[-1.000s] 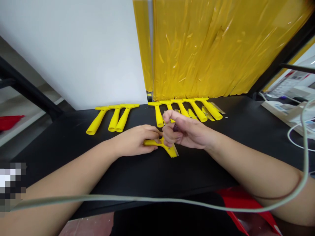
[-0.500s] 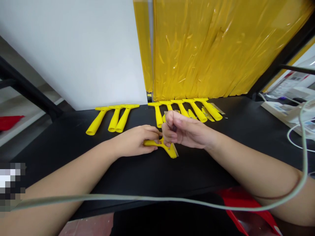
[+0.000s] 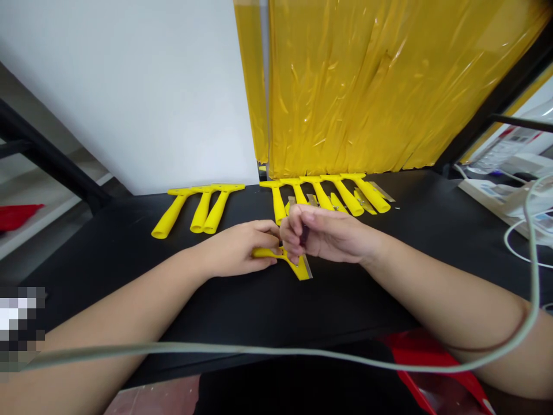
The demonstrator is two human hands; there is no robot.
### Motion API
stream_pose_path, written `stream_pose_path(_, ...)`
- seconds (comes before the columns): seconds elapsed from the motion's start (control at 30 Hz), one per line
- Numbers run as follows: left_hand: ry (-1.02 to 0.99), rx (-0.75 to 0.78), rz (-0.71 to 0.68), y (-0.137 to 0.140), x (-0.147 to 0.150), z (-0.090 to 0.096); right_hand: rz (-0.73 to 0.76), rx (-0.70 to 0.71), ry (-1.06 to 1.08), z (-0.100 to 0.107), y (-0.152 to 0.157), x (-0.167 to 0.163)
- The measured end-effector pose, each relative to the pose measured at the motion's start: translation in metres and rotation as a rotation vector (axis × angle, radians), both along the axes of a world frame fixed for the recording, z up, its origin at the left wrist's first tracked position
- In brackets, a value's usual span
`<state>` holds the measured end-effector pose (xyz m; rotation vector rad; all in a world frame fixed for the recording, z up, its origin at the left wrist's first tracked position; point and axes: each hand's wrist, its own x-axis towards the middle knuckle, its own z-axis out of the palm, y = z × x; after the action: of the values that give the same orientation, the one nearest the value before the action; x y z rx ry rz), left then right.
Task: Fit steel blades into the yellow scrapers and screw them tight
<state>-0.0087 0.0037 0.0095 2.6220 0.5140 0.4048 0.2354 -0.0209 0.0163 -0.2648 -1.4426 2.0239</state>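
Observation:
A yellow scraper [image 3: 298, 270] with a metal blade along its wide end lies flat on the black tabletop. My left hand [image 3: 250, 248] is closed around its narrow end, thumb on the near side and fingers on the far side. Above the scraper's head, my right hand [image 3: 319, 233] is curled with its fingers bent. Something dark shows between those fingers, but what it is I cannot make out. Part of the scraper's head is hidden behind the right hand.
Yellow T-shaped handles [image 3: 216, 208] lie at the back left, and several more handles [image 3: 341, 193] lie at the back right with bladed pieces among them. A pale cable [image 3: 268, 349] runs across the front. A power strip [image 3: 488, 199] sits at the right.
My right hand has dropped slightly and its fingers have shifted a little to the left over the scraper's head. The left hand holds the scraper in nearly the same place.

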Motion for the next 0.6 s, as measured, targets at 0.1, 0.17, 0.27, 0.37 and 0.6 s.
stream_pose_path(0.1,0.042,0.021,0.005,0.0003,0.0002,0.0002,0.012,0.025,-0.006,-0.0011,0.0026,-0.0015)
stream_pose_path(0.17,0.069,0.042,0.006,0.0007,0.0002,-0.0001,0.002,0.019,-0.011,-0.0001,0.004,-0.0011)
stream_pose_path(0.27,0.077,0.054,-0.003,0.0017,0.0002,-0.0011,-0.154,-0.016,0.025,0.0032,0.0057,0.0013)
stream_pose_path(0.37,0.068,0.061,-0.014,0.0024,0.0008,-0.0018,-0.356,-0.048,0.086,0.0048,0.0076,0.0028)
stream_pose_path(0.6,0.051,0.063,-0.027,0.0016,0.0026,-0.0012,-0.408,-0.066,0.086,0.0016,0.0073,-0.0035)
